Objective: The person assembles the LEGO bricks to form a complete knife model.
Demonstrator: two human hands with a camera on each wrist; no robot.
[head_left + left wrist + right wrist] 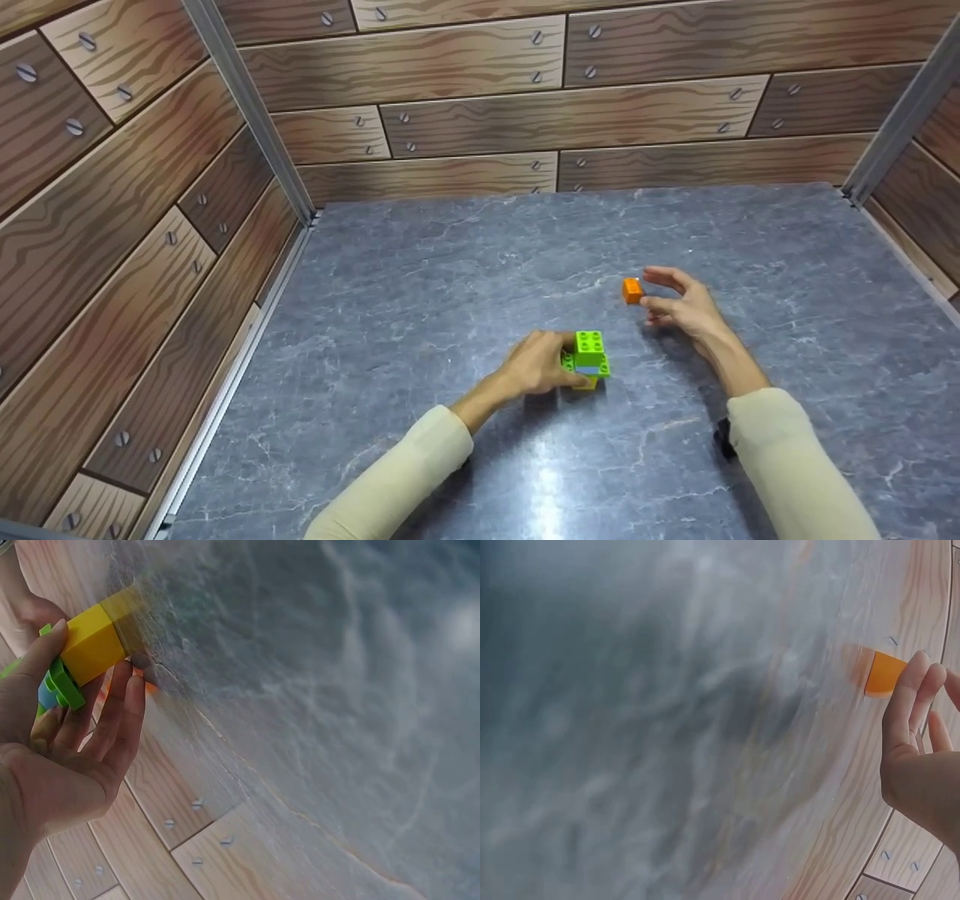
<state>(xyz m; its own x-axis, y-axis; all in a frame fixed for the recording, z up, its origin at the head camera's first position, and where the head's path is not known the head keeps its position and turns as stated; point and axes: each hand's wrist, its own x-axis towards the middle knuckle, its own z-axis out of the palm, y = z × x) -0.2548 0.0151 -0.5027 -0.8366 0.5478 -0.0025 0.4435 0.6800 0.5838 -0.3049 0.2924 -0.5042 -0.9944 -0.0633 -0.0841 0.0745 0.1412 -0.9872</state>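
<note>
My left hand (534,364) grips a stack of toy building bricks from its left side, thumb on the near face. A bright green brick (589,346) with round studs tops the stack. Under it come a bit of blue, a wider green plate (66,682) and a yellow brick (94,645) at the bottom. Beyond the stack, to its right, an orange brick (632,291) sits on the table. My right hand (688,309) is just right of it, fingers spread and loosely bent, with the fingertips close to its side. Nothing is held in that hand.
The grey marble-patterned table (420,300) carries the bricks. Wood-plank-patterned walls (472,67) stand at the back and on both sides, with metal posts (259,112) at the corners. A dark object (724,439) shows beside the right sleeve.
</note>
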